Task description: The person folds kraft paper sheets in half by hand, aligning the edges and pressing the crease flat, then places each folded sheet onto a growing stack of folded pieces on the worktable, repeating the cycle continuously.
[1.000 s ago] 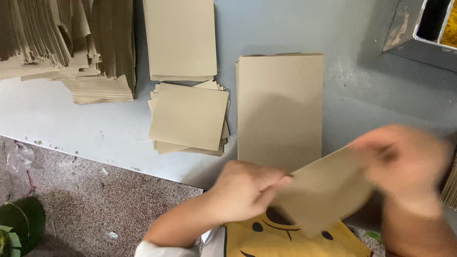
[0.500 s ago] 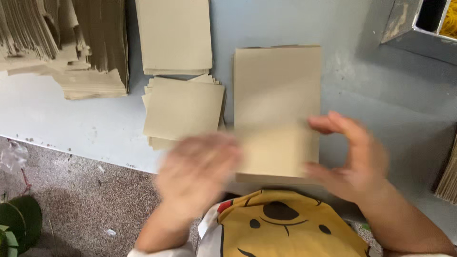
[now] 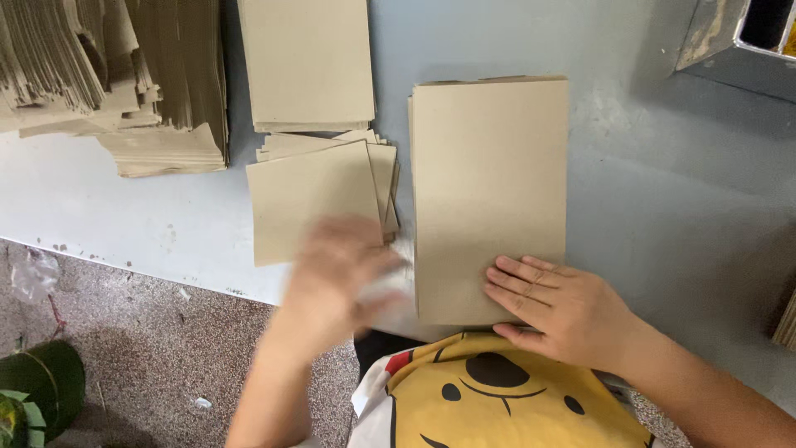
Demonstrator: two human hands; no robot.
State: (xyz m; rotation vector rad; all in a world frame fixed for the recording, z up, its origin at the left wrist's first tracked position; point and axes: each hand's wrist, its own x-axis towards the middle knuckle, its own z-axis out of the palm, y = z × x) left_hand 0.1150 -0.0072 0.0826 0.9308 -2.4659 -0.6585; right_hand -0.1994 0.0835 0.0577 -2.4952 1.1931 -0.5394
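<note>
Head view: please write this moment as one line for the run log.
right hand flat on tall card stack | left hand blurred, near small card stack | table grey

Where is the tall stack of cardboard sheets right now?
In the head view, the tall cardboard stack lies mid-table, right of the smaller square sheets, with the right hand flat on its near right corner.

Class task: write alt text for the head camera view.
A person's right hand presses flat on a tall stack of tan cardboard sheets on a grey table, while the blurred left hand hovers beside smaller square sheets.
</note>
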